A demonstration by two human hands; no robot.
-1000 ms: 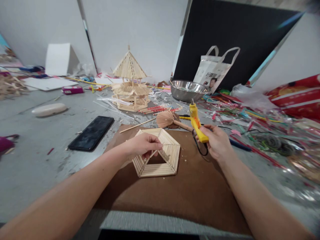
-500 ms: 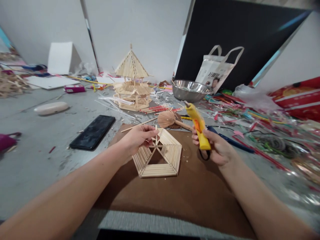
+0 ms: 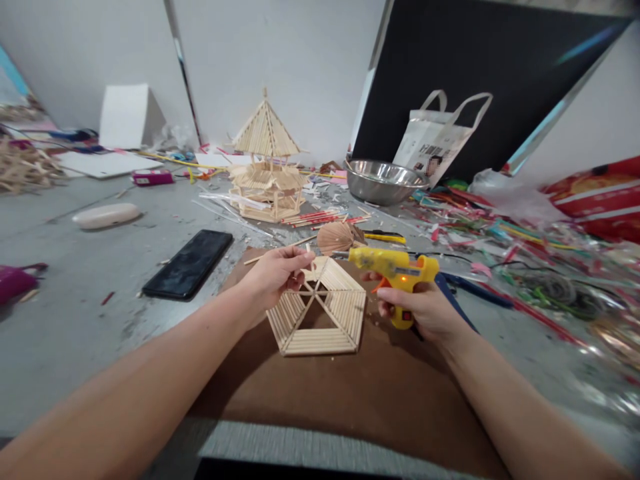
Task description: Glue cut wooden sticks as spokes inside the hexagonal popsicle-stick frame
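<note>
My left hand (image 3: pixel 283 273) pinches a short wooden stick (image 3: pixel 309 256) above the far left part of a hexagonal frame (image 3: pixel 323 341). Rows of pale round sticks make up the frame, with spokes meeting at its middle and gaps near the centre. It lies on a brown board (image 3: pixel 320 400). My right hand (image 3: pixel 417 307) is wrapped round a yellow hot glue gun (image 3: pixel 395 263) with an orange trigger and a small lit light. The gun's nozzle points left, close to the stick in my left fingers; whether they touch I cannot tell.
Left of the board lies a black phone (image 3: pixel 189 265). A stick pagoda (image 3: pixel 267 160) stands behind, near a metal bowl (image 3: pixel 385 182). A fan-shaped brown piece (image 3: pixel 337 237), a yellow cutter knife (image 3: pixel 385 237) and blue-handled pliers (image 3: pixel 470 290) lie around the board's far side. Scraps spread at right.
The glue gun has swung from pointing up and away to lying level, its nozzle now near my left fingers. My left hand has tilted the small stick slightly.
</note>
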